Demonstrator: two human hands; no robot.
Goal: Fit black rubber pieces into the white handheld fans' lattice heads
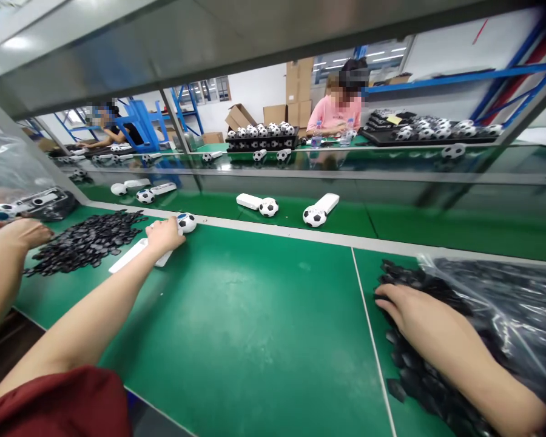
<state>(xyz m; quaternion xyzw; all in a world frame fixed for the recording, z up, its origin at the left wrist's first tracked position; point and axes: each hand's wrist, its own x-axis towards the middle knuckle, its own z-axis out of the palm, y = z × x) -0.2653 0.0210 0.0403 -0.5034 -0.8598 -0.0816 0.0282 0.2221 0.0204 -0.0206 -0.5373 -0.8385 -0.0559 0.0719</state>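
My left hand (166,235) reaches across the green table with its fingers closed on a white-handled device with a soccer-ball head (186,223). The ball shows past my fingers; much of the rest is hidden by the hand. White handles (131,256) lie beneath and beside my forearm. On the right, my right hand (403,306) is in a pile of small black plastic pieces (418,370), thumb and fingers pinched at one on the pile's left edge.
A clear plastic bag (509,303) lies beside the right pile. Another black pile (91,240) is near a co-worker's hand (27,233) at left. Soccer-ball devices (315,215) lie on the green belt (409,221) beyond a metal edge. People sit across, near filled trays.
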